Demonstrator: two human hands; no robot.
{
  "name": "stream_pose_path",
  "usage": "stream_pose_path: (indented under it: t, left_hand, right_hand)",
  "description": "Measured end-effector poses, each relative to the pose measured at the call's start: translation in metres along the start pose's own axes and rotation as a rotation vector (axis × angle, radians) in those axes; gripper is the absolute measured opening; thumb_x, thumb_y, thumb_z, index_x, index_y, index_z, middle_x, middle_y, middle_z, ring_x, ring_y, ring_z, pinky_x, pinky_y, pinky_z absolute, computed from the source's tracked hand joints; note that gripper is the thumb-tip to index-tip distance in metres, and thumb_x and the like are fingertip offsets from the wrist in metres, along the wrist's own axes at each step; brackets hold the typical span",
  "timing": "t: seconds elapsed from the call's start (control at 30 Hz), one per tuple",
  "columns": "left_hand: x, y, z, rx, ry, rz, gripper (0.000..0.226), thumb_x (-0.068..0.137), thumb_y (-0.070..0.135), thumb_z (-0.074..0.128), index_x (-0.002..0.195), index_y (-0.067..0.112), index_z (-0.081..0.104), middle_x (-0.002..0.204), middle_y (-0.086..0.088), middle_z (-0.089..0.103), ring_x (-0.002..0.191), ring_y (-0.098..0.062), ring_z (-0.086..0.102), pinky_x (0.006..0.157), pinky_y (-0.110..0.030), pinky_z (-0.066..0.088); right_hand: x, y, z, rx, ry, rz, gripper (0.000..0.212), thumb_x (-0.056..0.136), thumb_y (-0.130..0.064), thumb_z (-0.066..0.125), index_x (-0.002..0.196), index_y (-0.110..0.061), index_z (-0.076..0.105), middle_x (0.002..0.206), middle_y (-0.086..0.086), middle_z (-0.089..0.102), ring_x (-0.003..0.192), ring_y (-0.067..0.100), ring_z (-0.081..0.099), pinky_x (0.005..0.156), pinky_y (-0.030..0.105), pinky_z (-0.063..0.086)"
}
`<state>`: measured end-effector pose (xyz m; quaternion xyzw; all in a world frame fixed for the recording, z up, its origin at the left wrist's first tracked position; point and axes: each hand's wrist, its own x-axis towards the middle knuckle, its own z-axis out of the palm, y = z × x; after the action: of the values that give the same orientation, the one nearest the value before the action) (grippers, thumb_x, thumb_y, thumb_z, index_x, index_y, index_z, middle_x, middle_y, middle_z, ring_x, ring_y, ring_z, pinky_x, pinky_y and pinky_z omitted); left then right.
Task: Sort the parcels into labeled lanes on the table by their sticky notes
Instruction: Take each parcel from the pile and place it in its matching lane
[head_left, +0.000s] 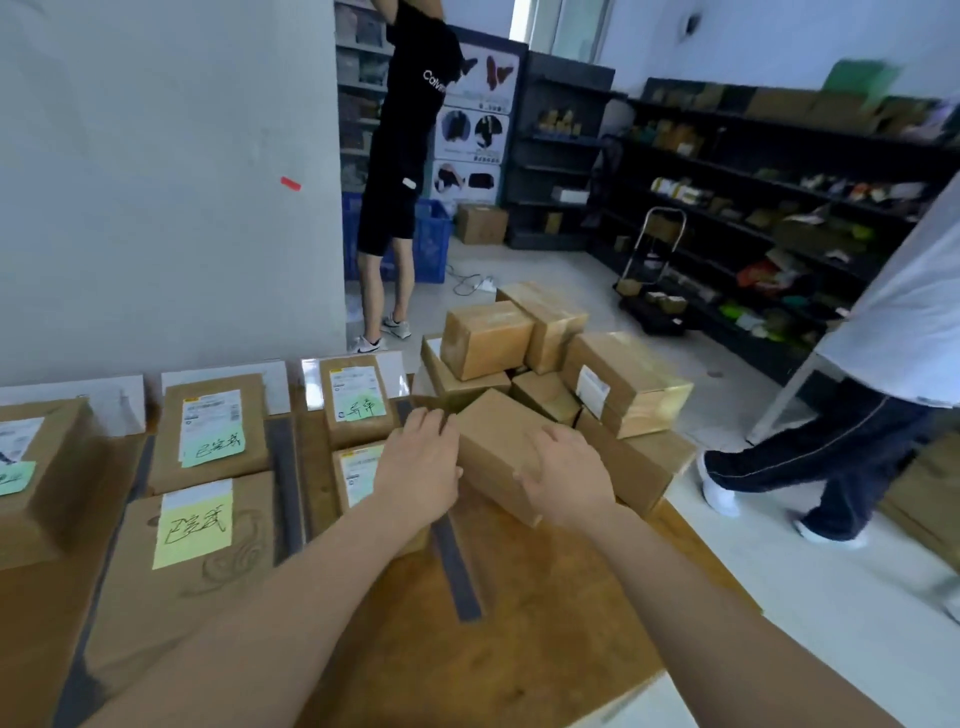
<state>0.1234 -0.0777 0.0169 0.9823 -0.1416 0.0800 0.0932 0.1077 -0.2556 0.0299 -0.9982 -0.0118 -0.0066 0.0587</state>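
A plain brown parcel (496, 447) lies tilted at the near edge of a heap of brown parcels (550, 364) on the table's right side. My left hand (421, 460) presses its left face and my right hand (569, 478) grips its right end. Sorted parcels lie in lanes split by grey tape strips (285, 483): one with a green note (358, 400), one with a yellow note (195, 525), another with a green note (215, 434). A further labelled parcel (358, 475) is partly hidden under my left wrist. White lane labels (223, 382) stand at the back edge.
The wooden table (519, 623) ends at the right, close to a walking person's legs (831, 467). Another person (400, 171) stands by blue crates at the back. Dark shelving (779, 208) lines the right wall. A white wall (156, 182) rises behind the lanes.
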Motion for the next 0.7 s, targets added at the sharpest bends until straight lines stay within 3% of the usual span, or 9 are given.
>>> stream_pose_path:
  t: [0.13, 0.37, 0.7]
  left_hand:
    - [0.032, 0.058, 0.014, 0.003, 0.007, 0.021, 0.057, 0.094, 0.033, 0.055, 0.144, 0.014, 0.035, 0.145, -0.005, 0.040, 0.136, -0.023, 0.031, 0.107, -0.038, 0.034]
    - [0.080, 0.142, 0.041, -0.024, -0.007, -0.011, 0.063, 0.094, 0.033, 0.054, 0.149, 0.015, 0.029, 0.149, -0.005, 0.038, 0.140, -0.024, 0.028, 0.112, -0.039, 0.033]
    - [0.142, 0.193, 0.064, 0.035, -0.061, 0.022, 0.058, 0.095, 0.032, 0.054, 0.146, 0.012, 0.034, 0.144, -0.007, 0.042, 0.136, -0.026, 0.033, 0.107, -0.038, 0.038]
  right_hand:
    - [0.015, 0.063, -0.012, -0.050, -0.002, -0.010, 0.052, 0.094, -0.041, 0.054, 0.140, -0.016, 0.046, 0.142, 0.008, 0.045, 0.131, 0.028, 0.040, 0.107, 0.040, 0.039]
    - [0.039, 0.156, -0.029, -0.035, 0.018, -0.005, 0.051, 0.094, -0.041, 0.054, 0.139, -0.019, 0.046, 0.142, 0.007, 0.045, 0.131, 0.028, 0.040, 0.106, 0.041, 0.039]
    - [0.080, 0.226, -0.030, -0.041, 0.001, 0.082, 0.053, 0.093, -0.040, 0.052, 0.142, -0.022, 0.042, 0.149, 0.008, 0.035, 0.134, 0.027, 0.035, 0.106, 0.037, 0.036]
